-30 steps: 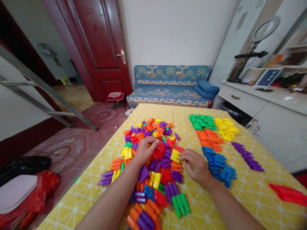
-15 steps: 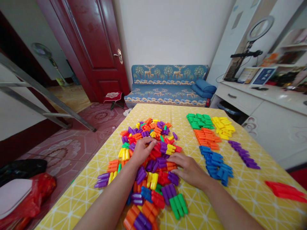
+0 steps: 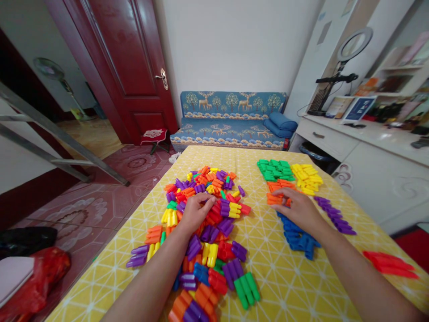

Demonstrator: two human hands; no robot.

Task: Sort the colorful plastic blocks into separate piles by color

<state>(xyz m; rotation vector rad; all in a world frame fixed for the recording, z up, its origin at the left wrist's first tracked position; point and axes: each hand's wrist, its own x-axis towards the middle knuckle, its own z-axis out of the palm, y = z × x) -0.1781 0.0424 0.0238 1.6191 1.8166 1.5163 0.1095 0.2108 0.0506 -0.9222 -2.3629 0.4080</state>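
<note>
A mixed heap of colourful plastic tube blocks [image 3: 214, 232] lies on the yellow tablecloth [image 3: 268, 268]. My left hand [image 3: 195, 211] rests on the heap with its fingers curled over red and purple blocks; what it grips is hidden. My right hand [image 3: 298, 206] reaches over the sorted orange group [image 3: 284, 184], fingertips pinched on an orange block [image 3: 273, 200] at the group's near edge. Around it lie sorted green [image 3: 275, 170], yellow [image 3: 306, 176], blue [image 3: 295, 235] and purple [image 3: 335, 217] groups.
Red pieces [image 3: 390, 264] lie near the table's right edge. A white cabinet [image 3: 368, 170] with a ring light [image 3: 351, 44] stands at the right. Beyond the table are a blue sofa [image 3: 231, 120] and a red door [image 3: 127, 67]. A red bag [image 3: 36, 277] sits on the floor at the left.
My right hand left the mixed heap and swung right and away to the orange group, carrying an orange block. My left hand stayed on the heap.
</note>
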